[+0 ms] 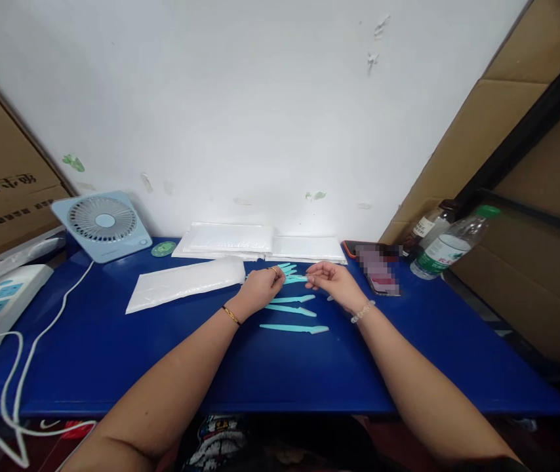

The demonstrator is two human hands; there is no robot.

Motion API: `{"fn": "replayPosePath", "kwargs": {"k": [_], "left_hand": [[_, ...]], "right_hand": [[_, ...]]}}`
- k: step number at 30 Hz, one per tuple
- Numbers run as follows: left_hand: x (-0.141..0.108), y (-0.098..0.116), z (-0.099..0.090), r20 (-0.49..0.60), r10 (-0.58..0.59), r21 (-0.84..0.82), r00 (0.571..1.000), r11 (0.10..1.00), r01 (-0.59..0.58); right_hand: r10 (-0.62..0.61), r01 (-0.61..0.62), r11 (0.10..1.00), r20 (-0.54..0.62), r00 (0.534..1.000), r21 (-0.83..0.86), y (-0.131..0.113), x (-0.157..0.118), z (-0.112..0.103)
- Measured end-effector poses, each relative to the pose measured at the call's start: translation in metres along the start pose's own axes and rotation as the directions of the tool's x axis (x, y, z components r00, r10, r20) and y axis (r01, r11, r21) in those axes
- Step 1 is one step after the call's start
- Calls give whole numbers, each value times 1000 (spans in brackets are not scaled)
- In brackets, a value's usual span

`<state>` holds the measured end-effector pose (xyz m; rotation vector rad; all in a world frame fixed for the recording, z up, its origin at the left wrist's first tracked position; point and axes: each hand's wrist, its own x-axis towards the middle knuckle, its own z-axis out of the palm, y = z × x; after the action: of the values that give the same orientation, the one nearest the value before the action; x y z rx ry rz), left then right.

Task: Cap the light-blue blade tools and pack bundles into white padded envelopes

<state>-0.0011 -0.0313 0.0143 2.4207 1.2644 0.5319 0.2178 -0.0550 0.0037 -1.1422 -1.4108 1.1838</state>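
Observation:
My left hand [263,288], its fingers closed, grips a turquoise eyebrow razor [296,279] by the handle. At the blade end of that razor, my right hand [336,282] pinches with thumb and fingertips; whatever small part lies between them is hidden. More turquoise razors [287,267] lie fanned out just behind my left hand. Nearer to me, two razors [290,309] rest close together on the blue table [201,387], and a single razor [294,328] lies in front of them, blade end to the right. A small clear piece [330,298] sits beside my right hand.
White plastic packets [228,238] lie along the wall, and another packet [184,285] is left of my hands. A fan [105,221] and a power strip [9,301] with white cables occupy the left. On the right are a phone [378,270] and bottles [442,252].

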Motion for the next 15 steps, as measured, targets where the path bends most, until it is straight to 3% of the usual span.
{"fn": "replayPosePath", "kwargs": {"k": [4,7,11,15], "left_hand": [[-1,2,0,39,18,-19,999,1000,-17],[-2,1,1,54,12,-30,998,1000,-10],[-2,-1,4,89,12,-36,996,999,-9],[-4,2,3,113,22,-44,993,999,-17]], "right_hand": [[32,-28,999,74,997,-46,1,0,1],[-22,32,974,46,999,-226,-2,-1,-9],[-162,114,805,-31,986,-582,-15,-8,-38],[-59,102,744,87,994,-660,-28,-16,-56]]}}
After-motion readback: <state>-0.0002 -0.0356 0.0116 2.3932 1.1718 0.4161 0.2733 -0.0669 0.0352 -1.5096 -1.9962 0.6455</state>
